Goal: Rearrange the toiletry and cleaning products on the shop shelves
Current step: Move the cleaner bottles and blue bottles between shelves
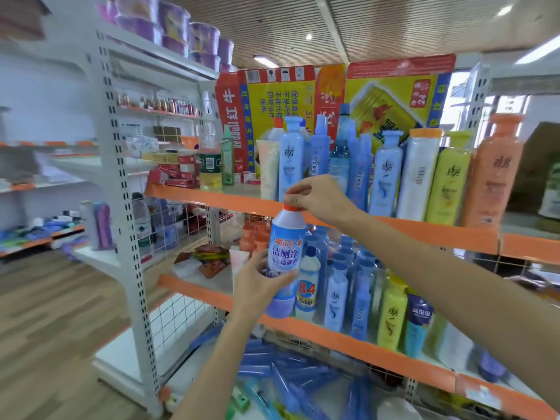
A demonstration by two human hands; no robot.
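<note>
**shelfwatcher:** While only the head view is given, plenty can be made out. A toilet-cleaner bottle (285,256) is held upright in front of the shelves, between the upper shelf (394,230) and the middle shelf (348,338). Its orange cap (293,207) is pinched by the right hand (321,197), fingers curled tight, and its lower body is cupped by the left hand (257,283), fingers wrapped round it.

**aisle9:** Risk-wise, if it's steered into the middle shelf, the "84" bottle (306,286) and the packed blue bottles (336,295) could probably be knocked over. Carried by the cap alone, it might slip too.

**shelfwatcher:** Agreed. As for the room: white racks with orange edging, wood-look flooring (60,313), a slatted ceiling (378,25), and blue tubes (281,368) piled loosely on the lowest level.
</note>
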